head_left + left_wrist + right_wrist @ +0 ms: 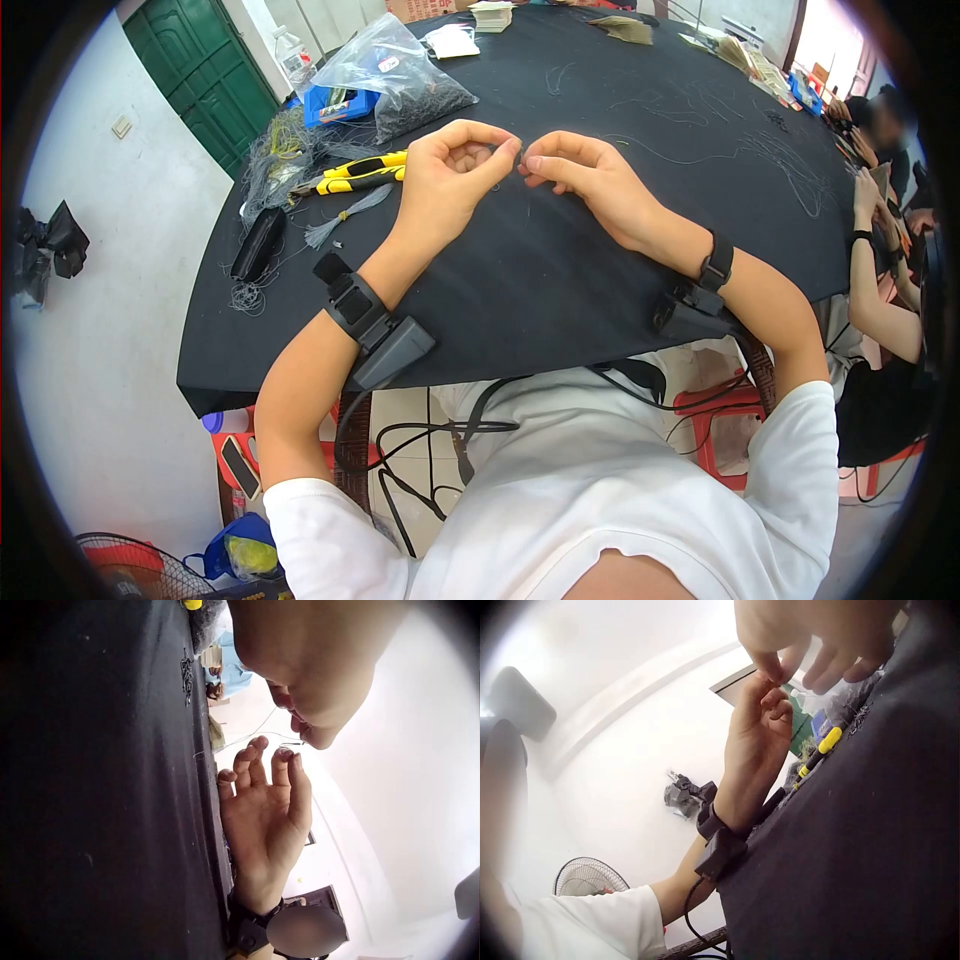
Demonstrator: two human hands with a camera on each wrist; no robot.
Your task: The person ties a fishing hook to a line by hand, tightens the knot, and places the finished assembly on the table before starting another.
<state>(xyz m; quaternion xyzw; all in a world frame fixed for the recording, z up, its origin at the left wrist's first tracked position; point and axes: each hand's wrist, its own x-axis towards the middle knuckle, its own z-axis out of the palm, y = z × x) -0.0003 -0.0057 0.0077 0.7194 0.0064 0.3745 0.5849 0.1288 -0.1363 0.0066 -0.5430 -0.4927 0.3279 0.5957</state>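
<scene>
No legible text | clear bag [418, 98]: small label [388, 63], unreadable | cardboard box [420, 9]: print, unreadable

On the tabletop [600, 270], one black case [260, 243]; one clear bag [372, 58]; two yellow-and-black handles [372, 164]; elsewhere, one green door [195, 75]; one wall switch [121, 127]; one fan [583, 879].

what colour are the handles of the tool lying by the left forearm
Yellow and black, on the pliers; the head view shows them best.
</scene>
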